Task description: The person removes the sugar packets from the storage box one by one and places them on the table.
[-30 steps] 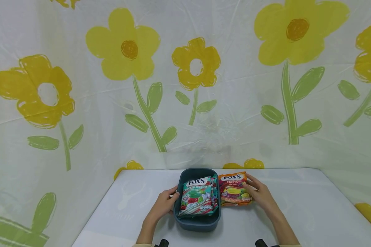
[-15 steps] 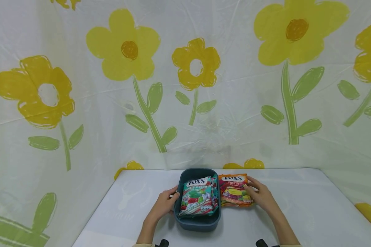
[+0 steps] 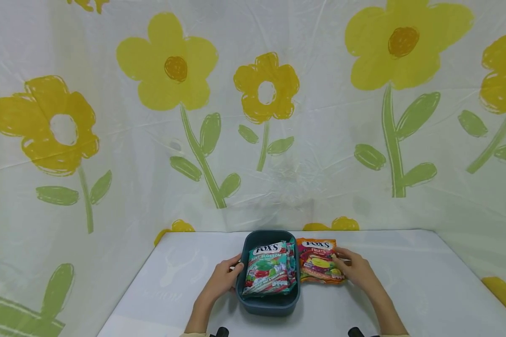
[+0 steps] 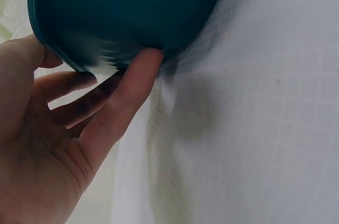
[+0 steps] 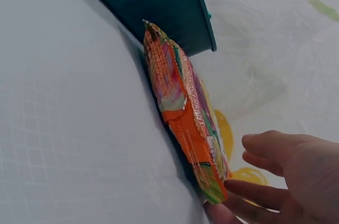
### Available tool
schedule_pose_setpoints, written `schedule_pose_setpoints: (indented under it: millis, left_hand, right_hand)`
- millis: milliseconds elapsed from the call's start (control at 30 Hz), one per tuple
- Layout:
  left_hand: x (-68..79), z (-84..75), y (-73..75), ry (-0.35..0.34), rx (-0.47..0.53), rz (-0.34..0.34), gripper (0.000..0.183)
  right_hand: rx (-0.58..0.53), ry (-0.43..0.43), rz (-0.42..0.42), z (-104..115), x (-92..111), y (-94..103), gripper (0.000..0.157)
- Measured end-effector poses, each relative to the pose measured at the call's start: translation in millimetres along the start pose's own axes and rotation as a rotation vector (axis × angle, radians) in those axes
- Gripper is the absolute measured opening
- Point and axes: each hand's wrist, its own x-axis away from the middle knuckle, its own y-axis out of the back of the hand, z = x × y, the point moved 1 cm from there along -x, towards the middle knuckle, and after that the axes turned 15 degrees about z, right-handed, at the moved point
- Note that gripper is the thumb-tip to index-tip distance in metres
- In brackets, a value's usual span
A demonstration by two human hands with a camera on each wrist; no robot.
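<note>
A dark teal plastic bin stands on the table with a green Fox's Mint Blossom candy bag inside. A second teal bag shows partly behind it. My left hand touches the bin's left side. In the left wrist view, its extended fingers meet the outer wall. An orange Fox's Fruits candy bag lies close along the bin's right side. My right hand is at that bag's right edge. In the right wrist view, the thumb is apart from the bag, with fingertips at its lower end.
The white table runs back to a hanging sheet printed with yellow flowers. Black pieces sit by both forearms, one at the left wrist and one at the right wrist.
The orange candy bag's upper edge has sunk down toward the table, and my right hand has lowered slightly with it. My left hand and the bin have stayed in place.
</note>
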Motion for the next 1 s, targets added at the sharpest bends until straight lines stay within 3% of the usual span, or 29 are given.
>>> schedule_pose_setpoints:
  millis: [567, 1000]
  left_hand:
    - [4.2, 2.7, -0.9, 0.006, 0.023, 0.016, 0.050]
    - [0.8, 1.0, 1.3, -0.021, 0.006, 0.015, 0.050]
  right_hand:
    - [0.092, -0.004, 0.002, 9, 3, -2.6, 0.045]
    - [0.244, 0.011, 0.178, 25, 9, 4.3, 0.044]
